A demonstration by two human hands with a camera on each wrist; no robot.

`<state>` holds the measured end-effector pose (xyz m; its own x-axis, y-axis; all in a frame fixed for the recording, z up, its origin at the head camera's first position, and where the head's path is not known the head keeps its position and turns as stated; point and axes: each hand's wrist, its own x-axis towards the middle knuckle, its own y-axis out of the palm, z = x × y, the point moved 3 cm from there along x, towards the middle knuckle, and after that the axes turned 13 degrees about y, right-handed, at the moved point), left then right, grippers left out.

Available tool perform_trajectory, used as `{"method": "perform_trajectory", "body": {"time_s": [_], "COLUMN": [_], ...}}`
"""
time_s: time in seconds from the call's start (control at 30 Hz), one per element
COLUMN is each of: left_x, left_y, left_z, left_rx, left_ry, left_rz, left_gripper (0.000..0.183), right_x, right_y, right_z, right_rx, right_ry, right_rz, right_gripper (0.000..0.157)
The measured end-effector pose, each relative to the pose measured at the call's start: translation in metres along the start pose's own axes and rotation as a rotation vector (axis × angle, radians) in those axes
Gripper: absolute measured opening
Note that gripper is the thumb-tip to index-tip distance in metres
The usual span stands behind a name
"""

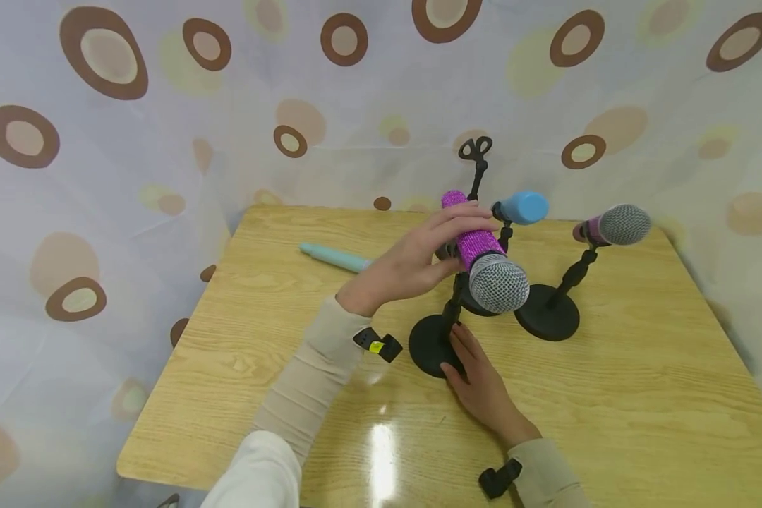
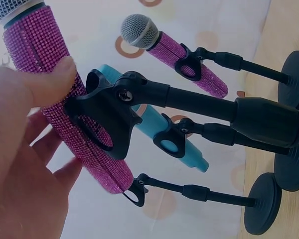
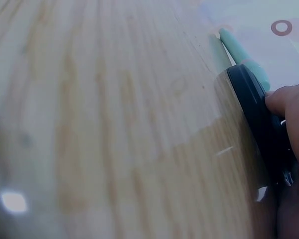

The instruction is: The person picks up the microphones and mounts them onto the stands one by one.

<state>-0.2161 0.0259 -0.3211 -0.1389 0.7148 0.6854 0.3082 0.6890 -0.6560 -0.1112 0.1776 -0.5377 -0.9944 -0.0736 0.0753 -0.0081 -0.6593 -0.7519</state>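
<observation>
One glittery magenta microphone (image 1: 480, 245), silver-headed: left hand (image 1: 419, 255) grips; right hand (image 1: 485, 386) apparently holds black base (image 1: 428, 346).

In the head view, the background is filled from 9 o'clock through 12 to 3 o'clock by a pale, faintly creased wall covering (image 1: 381, 99), which is printed with brown rings (image 1: 344, 39) set round cream centres and with soft peach and yellow-green spots (image 1: 617, 130). The lower part is taken up by a light wood-grained table (image 1: 216, 402), its far edge backed by the covering at 12 o'clock and its near corner rounded at 8 o'clock. A bright white reflection (image 1: 382, 458) is cast on the glossy top at 6 o'clock.
</observation>
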Motion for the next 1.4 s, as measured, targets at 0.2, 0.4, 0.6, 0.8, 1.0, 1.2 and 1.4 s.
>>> {"method": "perform_trajectory", "body": {"time_s": [0.2,0.4,0.6,0.8,1.0,1.2,1.4], "left_x": [-0.002,-0.001,0.001,0.002,0.003,0.005,0.006], "left_y": [-0.001,0.002,0.011,0.017,0.018,0.015,0.015], "left_z": [0.002,0.005,0.007,0.009,0.011,0.011,0.012], "left_rx": [-0.021,0.119,0.282,0.392,0.397,0.444,0.479], "left_ry": [-0.08,-0.12,-0.102,0.001,0.005,-0.129,-0.186], "left_rz": [0.06,0.12,0.076,0.012,-0.006,0.072,0.123], "left_gripper": [0.074,0.081,0.071,0.059,0.056,0.065,0.072], "right_x": [0.001,0.001,0.001,0.001,0.002,0.002,0.002], "right_y": [-0.001,0.0,0.0,-0.001,-0.001,-0.001,-0.001], "right_z": [0.003,0.003,0.002,0.002,0.001,0.002,0.001], "right_rx": [-0.004,-0.018,-0.009,-0.005,-0.002,-0.013,-0.015], "right_ry": [-0.022,0.004,0.028,0.037,0.038,0.017,0.021], "right_rz": [-0.009,0.009,0.026,0.031,0.031,0.003,0.012], "right_gripper": [0.058,0.058,0.058,0.058,0.058,0.057,0.057]}}
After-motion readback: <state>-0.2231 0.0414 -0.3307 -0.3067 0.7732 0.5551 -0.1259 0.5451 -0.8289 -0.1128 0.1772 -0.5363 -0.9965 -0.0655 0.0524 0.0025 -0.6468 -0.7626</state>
